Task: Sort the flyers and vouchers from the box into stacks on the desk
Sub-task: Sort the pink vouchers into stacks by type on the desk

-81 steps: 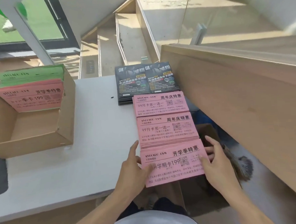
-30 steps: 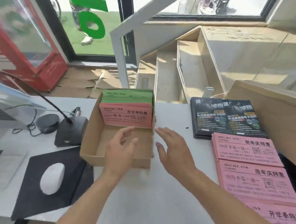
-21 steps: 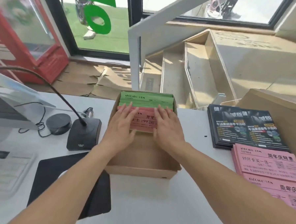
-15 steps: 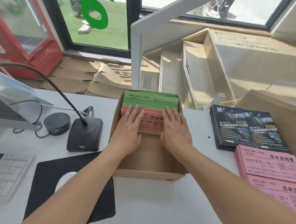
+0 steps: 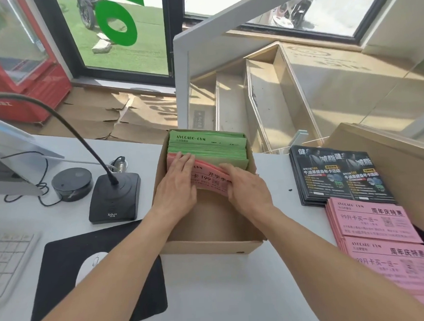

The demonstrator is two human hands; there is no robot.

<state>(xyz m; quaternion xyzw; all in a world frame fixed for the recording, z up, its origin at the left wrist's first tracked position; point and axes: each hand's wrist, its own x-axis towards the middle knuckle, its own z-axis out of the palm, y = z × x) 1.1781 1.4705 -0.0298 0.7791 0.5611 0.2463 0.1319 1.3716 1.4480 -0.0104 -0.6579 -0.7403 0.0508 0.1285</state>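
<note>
Head-cam view, looking down at a white desk [image 5: 225, 289]. Both bare hands reach into an open cardboard box [image 5: 212, 247] straight ahead. Left hand [image 5: 176, 186] lies flat, fingers straight & close together, pressing on the left part of the red-pink vouchers [image 5: 210, 178] in the box. Right hand [image 5: 246, 186] has fingers curled over the top-right edge of the same red-pink bundle, gripping it; thumb hidden, so exact pinch can't be told. Just beyond the fingertips, at the far end of the box, sits a thick batch of green vouchers [image 5: 207, 145], leaning back vs. the far wall. Box floor nearer the wrists is bare cardboard.

To the right of the right hand, apart from the box: a stack of black flyers [image 5: 337, 176], w/ 2 stacks of pink vouchers [image 5: 373, 218] nearer the body, 1 below the other, touching the flyers' near edge.

To the left of the left hand: a gooseneck desk mic [image 5: 114, 197], a round black puck [image 5: 72, 182], a black mouse pad [image 5: 63, 256] w/ a white mouse [image 5: 89, 267], & a keyboard corner [image 5: 7, 257].
</note>
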